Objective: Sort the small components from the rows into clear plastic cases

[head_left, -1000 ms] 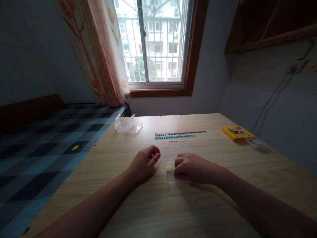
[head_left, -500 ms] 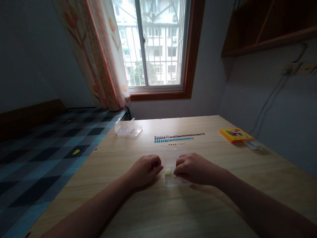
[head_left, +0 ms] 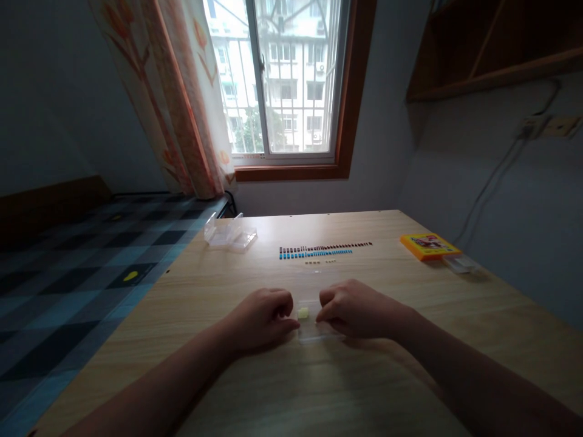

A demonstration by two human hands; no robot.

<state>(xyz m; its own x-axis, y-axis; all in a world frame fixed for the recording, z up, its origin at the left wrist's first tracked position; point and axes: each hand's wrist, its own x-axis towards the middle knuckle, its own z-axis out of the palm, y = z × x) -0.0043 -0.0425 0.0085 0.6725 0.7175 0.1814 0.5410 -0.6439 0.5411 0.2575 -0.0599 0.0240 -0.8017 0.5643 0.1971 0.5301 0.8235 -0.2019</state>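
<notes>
Resting both forearms on a pale wooden desk (head_left: pixel 410 376) under a barred window (head_left: pixel 282 79), beside a checked bedspread (head_left: pixel 91 267) far out to the left of the fingers. Curling the left hand (head_left: pixel 263 318) into a narrow, loose fist, gripping nothing visible, nudging the thumb tip against the left edge of a small clear tray (head_left: pixel 319 332). Curling the right hand (head_left: pixel 354 311) in narrow too, pressing fingertips down on the tray's right part, not showing whether pinching it or merely pinning it. Facing, well beyond the fingertips, an open clear plastic case (head_left: pixel 230 233) off to the far left and an orange box (head_left: pixel 426 246) off to the far right, next to a small clear lid (head_left: pixel 460 263). Facing also, straight ahead of the knuckles and well apart from them, a row of tiny dark pieces (head_left: pixel 325 246) and, just nearer, a row of tiny blue pieces (head_left: pixel 314 254). Framing a tiny yellow piece (head_left: pixel 303 313) between the two sets of fingertips, at the tray's far left corner, just beside both.
</notes>
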